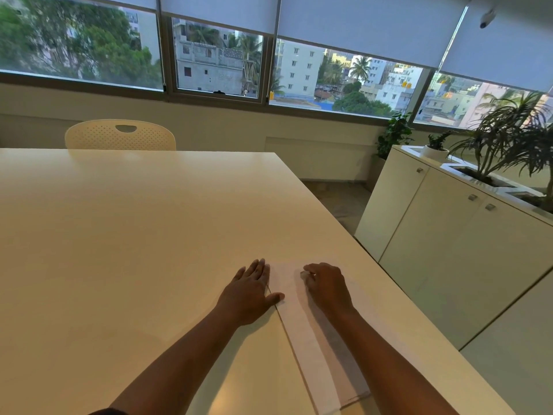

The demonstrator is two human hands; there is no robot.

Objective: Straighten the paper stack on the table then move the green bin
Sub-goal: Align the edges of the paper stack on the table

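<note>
A white paper stack lies on the cream table near its right edge, running from my hands back toward me. My left hand lies flat along the stack's left edge, fingers together, thumb resting on the top sheet. My right hand rests on top of the stack, fingers curled down onto the paper. My right forearm hides the stack's right side. No green bin is in view.
A perforated white chair stands at the table's far side. A low white cabinet with potted plants on top runs along the right, with a floor gap between it and the table. Windows line the far wall.
</note>
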